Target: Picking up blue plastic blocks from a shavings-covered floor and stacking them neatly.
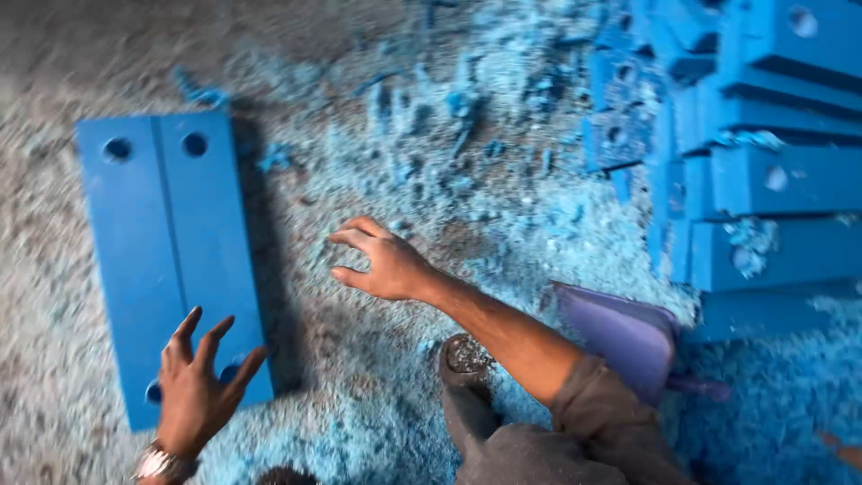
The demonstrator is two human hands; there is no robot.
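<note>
Two long blue bars [166,242] with round holes near their ends lie side by side on the gritty floor at the left. My left hand [199,386], fingers spread and a watch on the wrist, hovers over their near end and holds nothing. My right hand [382,262] reaches out to the right of the bars, open and curled above the shavings-strewn floor, a little apart from them. The picture is blurred by motion.
A stack of similar blue bars [763,171] rises at the right. Blue shavings [503,153] cover the floor around it. A purple dustpan [620,337] lies at the stack's foot. A dusty shoe [467,368] and grey trouser leg show at the bottom.
</note>
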